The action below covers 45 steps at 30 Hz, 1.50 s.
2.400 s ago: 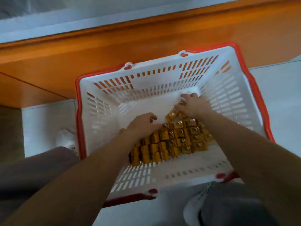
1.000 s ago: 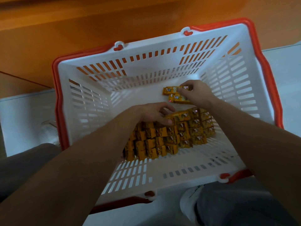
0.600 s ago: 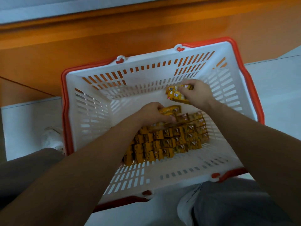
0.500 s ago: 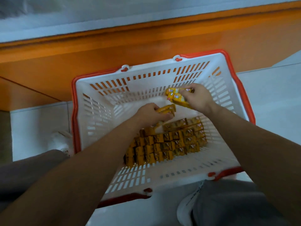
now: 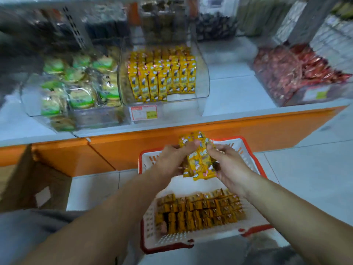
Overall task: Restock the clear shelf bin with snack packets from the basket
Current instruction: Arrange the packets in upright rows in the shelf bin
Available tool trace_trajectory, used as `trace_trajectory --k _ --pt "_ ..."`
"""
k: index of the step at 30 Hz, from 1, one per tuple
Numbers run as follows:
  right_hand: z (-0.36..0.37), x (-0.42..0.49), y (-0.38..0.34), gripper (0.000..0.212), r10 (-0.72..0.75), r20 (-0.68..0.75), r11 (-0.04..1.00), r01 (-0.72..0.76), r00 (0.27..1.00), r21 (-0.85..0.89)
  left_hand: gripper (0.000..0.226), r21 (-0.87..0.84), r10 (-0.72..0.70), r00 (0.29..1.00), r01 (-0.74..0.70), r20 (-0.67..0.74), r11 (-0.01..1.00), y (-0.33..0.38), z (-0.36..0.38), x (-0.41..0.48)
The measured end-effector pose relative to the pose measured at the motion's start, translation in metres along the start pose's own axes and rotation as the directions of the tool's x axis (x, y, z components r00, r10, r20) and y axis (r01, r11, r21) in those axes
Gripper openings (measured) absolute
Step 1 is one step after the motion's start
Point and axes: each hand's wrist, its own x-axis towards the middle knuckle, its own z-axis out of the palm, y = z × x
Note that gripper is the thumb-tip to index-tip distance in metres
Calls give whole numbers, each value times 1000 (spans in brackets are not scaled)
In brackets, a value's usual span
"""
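Hands [image 5: 172, 159] [image 5: 230, 166] gripping snack packets [image 5: 200, 161], above basket [image 5: 164, 248]

Both hands, left hand [image 5: 172, 159] and right hand [image 5: 228, 164], are now holding a bunch of snack packets [image 5: 199, 161] raised above the basket [image 5: 254, 155].

Left hand [image 5: 172, 159] and right hand [image 5: 228, 165] gripping a bunch of yellow snack packets [image 5: 198, 161] above a white red-rimmed basket [image 5: 254, 229], more yellow packets [image 5: 198, 210] inside, clear shelf bin [image 5: 202, 77] beyond, part-filled.

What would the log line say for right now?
left grip: holds packets | right grip: holds packets | where: above basket | bin: part full | next: likely load bin
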Motion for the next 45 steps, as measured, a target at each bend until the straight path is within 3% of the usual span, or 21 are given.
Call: trace_trajectory --k 2,4,10,13,17,22,27,31,34,36,42,45 --pt "11 -22 -19 15 -38 64 998 40 997 -41 27 -33 81 996 -82 -24 996 21 1 -20" --pt "19 -38 -33 15 -73 149 995 83 986 -60 23 -59 133 990 -135 -47 989 37 0 -36" --pt "38 -56 -50 15 -116 153 990 128 981 -65 52 -54 292 943 -304 -159 951 53 -10 -57" --pt "48 -54 -54 16 -139 171 986 152 975 -66 63 -112 299 941 -318 -161 941 56 -18 -59" --pt "47 -50 -60 30 -170 203 977 192 964 -96 71 -148 284 949 -303 -133 941 67 -32 -56" --pt "48 -48 -75 71 -238 253 925 298 938 -237 80 -143 291 939 -318 -185 937 85 -51 -54" --pt "74 -16 -117 41 -386 200 852 431 901 -298 55 -132 356 897 -399 -263 907 113 -86 -55" --pt "104 41 -147 52 -480 168 707 493 861 -507 47 -91 414 856 -461 -310 883 128 -109 -55" --pt "124 92 -159 52 -583 188 489 526 790 -696 50 -103 408 844 -467 -348 878 131 -119 -54" --pt "133 123 -162 50 -584 218 362 492 782 -792 51 -103 405 844 -465 -352 879 132 -124 -52" --pt "141 186 -148 50 -505 181 257 347 844 -902 42 -104 404 840 -467 -362 878 131 -137 -44" --pt "140 199 -142 58 -488 173 228 317 855 -920 52 -117 390 848 -455 -359 883 131 -142 -39"
